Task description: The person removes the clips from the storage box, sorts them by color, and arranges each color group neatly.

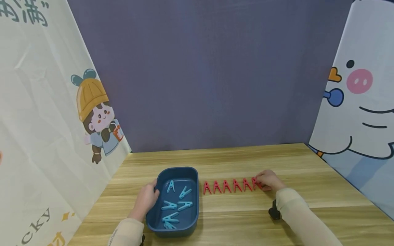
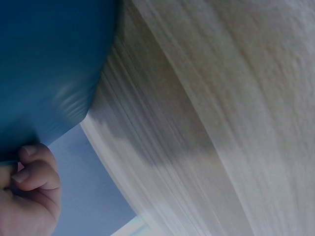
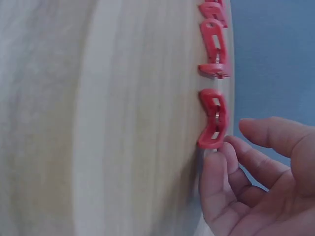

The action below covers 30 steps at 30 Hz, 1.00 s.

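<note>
A dark blue plastic bin stands left of centre, with several light blue clothespins scattered on its floor. My left hand grips its left rim; in the left wrist view the curled fingers lie at the rim. Right of the bin, several red clothespins lie in a row, jaw ends pointing away. At the row's right end, my right hand partly covers the last red clothespin. In the right wrist view the thumb stands apart, and the other fingertips are right at that clothespin's end.
The wood-grain table carries the bin and the row. A dark purple-grey panel rises behind it. Printed white sheets with cartoon figures hang at the left and right.
</note>
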Available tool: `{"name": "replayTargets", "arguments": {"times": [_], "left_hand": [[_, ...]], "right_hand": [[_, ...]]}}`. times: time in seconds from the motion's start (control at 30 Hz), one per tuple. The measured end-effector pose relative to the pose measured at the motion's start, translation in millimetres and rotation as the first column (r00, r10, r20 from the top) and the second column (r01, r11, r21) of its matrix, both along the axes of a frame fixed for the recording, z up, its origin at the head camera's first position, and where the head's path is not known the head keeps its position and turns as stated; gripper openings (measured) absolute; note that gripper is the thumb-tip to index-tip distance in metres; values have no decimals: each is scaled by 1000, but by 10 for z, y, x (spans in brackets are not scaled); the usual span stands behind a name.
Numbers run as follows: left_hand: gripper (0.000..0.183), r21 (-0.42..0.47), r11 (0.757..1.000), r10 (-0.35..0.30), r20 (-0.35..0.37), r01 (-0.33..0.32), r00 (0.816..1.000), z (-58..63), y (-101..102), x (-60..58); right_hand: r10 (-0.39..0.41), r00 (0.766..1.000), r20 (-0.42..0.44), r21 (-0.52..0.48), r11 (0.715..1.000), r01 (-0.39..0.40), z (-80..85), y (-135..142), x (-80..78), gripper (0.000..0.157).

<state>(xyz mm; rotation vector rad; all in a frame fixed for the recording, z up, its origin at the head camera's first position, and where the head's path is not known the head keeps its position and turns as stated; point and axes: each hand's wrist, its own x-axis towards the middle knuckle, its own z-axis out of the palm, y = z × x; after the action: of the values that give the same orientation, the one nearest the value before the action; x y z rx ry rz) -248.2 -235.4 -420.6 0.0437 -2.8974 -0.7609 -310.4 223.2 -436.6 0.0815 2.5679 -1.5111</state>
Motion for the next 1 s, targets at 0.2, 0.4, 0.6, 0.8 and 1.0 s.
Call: {"name": "replayTargets", "arguments": {"times": [0.2, 0.4, 0.6, 0.8, 1.0], "left_hand": [[46, 1, 1000, -4, -10, 4, 1000, -1, 3, 0], [46, 12, 1000, 4, 3, -4, 1000, 0, 7, -1], [46, 8, 1000, -1, 6, 1, 1000, -2, 0, 5], [46, 7, 1000, -6, 5, 6, 1000, -3, 1, 10], [46, 9, 1000, -11, -7, 11, 1000, 0, 5, 6]], "right_hand": [[39, 998, -50, -38, 998, -41, 67, 49, -32, 42], [91, 994, -61, -160, 982, -100, 216, -50, -3, 46], [161, 984, -73, -220, 960, -173, 349, -249, 2, 48], [226, 971, -78, -318, 917, -239, 479, -472, 10, 50], [262, 963, -62, -387, 883, -265, 618, -691, 14, 50]]}}
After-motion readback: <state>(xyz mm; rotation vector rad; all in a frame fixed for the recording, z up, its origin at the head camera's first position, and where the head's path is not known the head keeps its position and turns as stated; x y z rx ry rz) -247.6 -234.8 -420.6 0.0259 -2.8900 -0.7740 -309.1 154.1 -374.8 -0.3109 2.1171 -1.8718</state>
